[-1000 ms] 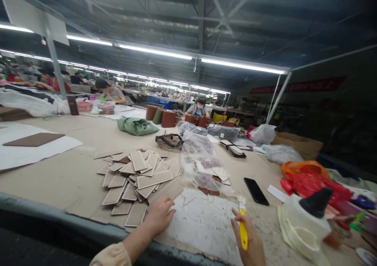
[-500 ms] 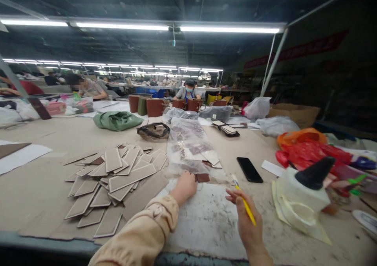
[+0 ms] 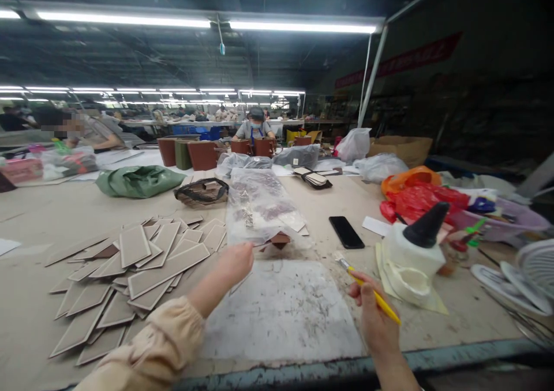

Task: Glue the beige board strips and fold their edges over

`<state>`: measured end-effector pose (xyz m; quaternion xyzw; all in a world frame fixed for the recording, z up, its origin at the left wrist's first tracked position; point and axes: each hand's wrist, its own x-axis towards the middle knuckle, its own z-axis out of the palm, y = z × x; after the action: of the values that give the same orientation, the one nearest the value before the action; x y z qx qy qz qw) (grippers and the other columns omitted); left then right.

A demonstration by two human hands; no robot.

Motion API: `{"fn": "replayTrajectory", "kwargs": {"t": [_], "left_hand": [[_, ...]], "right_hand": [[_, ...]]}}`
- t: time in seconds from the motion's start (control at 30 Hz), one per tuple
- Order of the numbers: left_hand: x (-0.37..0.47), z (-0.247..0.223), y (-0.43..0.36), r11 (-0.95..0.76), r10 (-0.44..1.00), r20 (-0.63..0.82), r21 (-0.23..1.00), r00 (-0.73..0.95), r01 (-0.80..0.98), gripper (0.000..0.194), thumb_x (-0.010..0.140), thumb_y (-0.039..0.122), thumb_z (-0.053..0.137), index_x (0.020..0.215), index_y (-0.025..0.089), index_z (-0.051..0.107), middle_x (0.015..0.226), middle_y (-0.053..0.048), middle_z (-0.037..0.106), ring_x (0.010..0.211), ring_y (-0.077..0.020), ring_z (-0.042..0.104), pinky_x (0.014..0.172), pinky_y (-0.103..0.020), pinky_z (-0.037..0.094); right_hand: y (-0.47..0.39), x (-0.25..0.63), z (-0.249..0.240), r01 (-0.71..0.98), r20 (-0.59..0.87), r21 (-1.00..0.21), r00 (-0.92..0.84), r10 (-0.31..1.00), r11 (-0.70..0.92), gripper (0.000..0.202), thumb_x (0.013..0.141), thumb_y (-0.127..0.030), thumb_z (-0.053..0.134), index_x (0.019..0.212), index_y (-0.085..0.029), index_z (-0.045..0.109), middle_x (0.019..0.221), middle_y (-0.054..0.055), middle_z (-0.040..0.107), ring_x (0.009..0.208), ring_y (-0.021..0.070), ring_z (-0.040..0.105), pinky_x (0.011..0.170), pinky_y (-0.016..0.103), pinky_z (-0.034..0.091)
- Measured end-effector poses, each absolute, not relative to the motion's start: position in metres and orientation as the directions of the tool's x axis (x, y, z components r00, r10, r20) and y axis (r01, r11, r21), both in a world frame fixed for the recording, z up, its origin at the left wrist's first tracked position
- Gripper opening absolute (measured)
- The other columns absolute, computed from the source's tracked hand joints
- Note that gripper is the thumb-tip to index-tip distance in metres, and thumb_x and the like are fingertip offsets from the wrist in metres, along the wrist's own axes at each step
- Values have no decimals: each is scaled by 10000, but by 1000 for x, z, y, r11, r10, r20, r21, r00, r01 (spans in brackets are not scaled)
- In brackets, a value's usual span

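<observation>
In my right hand (image 3: 375,310) is a thin brush (image 3: 372,295) with a yellow handle, its pale bristles pointing away from me over the right edge of a stained white sheet (image 3: 285,316). My left hand (image 3: 236,264) has its fingers curled down at the sheet's upper left corner. A thin edge shows below those fingers, but the hand hides what it belongs to. Just right of that hand, a small dark brown piece (image 3: 280,239) lies at the near end of a clear plastic bag (image 3: 264,200). Left of my forearm spreads a loose pile of taupe panels (image 3: 168,264) with pale borders.
A black phone (image 3: 346,232) and a white glue bottle (image 3: 415,258) with a black cone top stand to the right. Behind them are red plastic bags (image 3: 428,197). A green bag (image 3: 138,180) lies at left. Across the table sits a co-worker (image 3: 255,126) behind brown bags (image 3: 203,155).
The view has swung right, so the table's things appear further left. My left hand has drawn back left from the small brown piece. The brush stays in my right hand.
</observation>
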<state>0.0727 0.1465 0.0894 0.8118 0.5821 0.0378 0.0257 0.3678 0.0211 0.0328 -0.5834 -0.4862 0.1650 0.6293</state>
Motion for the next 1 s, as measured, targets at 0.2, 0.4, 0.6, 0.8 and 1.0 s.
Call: {"fn": "replayTrajectory", "kwargs": {"t": [0.2,0.4,0.6,0.8,1.0], "left_hand": [[21,81,82,-173,949,-65,713,309,680,374,874,454,383,936,173,622,621,-6,592,549,-168,575,527,-245,453],[40,30,54,135,881,-325,870,345,473,510,700,649,523,866,177,620,480,52,473,387,-118,439,389,-204,341],[67,6,48,-107,958,-94,759,270,643,442,789,519,436,988,191,656,613,20,642,578,-183,616,531,-243,474],[57,-10,45,-424,906,282,622,317,659,309,856,434,474,995,229,659,734,7,701,660,-171,681,593,-221,549],[43,-11,34,-708,698,526,406,486,578,218,857,332,551,1036,258,650,970,-46,682,850,-163,689,732,-170,565]], "right_hand": [[4,396,45,371,458,-886,604,652,279,459,908,-554,427,951,-154,647,627,-28,467,602,127,459,612,281,391],[-17,451,64,349,378,-926,867,324,148,429,864,-576,463,903,-163,571,552,-60,434,515,119,435,541,257,378],[-25,504,64,549,495,-703,834,243,-451,610,860,-635,330,913,-130,668,633,86,626,631,251,575,596,338,398],[5,509,52,667,523,-556,745,415,-497,812,864,-692,184,896,-72,708,730,199,681,628,269,596,593,356,382],[28,519,31,706,469,-508,707,529,-492,785,862,-704,189,763,-120,705,580,143,647,533,231,563,558,340,358]]}}
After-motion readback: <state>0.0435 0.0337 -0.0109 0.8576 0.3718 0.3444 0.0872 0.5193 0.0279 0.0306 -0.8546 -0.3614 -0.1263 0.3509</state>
